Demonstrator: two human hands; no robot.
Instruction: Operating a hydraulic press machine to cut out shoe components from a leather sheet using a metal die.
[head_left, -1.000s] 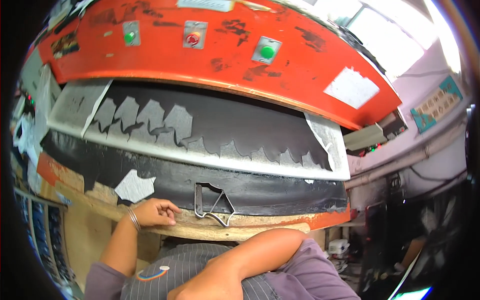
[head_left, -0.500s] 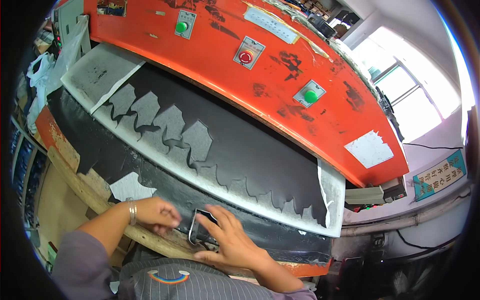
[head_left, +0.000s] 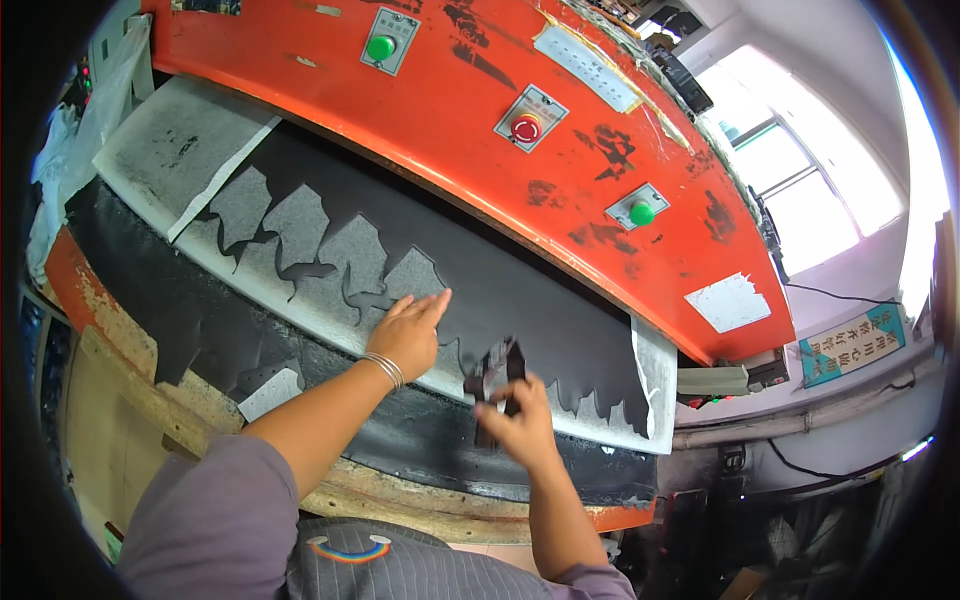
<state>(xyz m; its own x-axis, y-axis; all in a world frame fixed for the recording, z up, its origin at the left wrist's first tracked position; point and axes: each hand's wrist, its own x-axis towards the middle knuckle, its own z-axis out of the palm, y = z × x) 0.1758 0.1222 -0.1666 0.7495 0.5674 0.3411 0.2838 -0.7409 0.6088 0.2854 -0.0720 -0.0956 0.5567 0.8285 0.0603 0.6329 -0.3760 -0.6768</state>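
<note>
A dark sheet of leather-like material (head_left: 540,310) lies on a pale cutting board (head_left: 135,200). Its near edge is ragged with cut-out shapes, and grey backing shows through several gaps. My left hand (head_left: 408,330) rests on the sheet's near edge beside the last large gap, its fingers stretched out. In my right hand (head_left: 522,415) is a dark frame-shaped cutting die (head_left: 493,372), tilted and blurred by motion, just above the sheet's near edge. Whether the die touches the sheet I cannot tell.
An orange press beam (head_left: 440,120) with two green buttons and one red button (head_left: 525,128) spans the far side. Cut dark pieces (head_left: 215,345) and a pale piece (head_left: 272,394) lie on the near black ledge, left of my left forearm. A worn wooden rail (head_left: 380,490) runs along the front.
My left hand has moved from above the near ledge up onto the sheet. My right hand has lifted the cutting die off the ledge and carried it to the sheet's edge.
</note>
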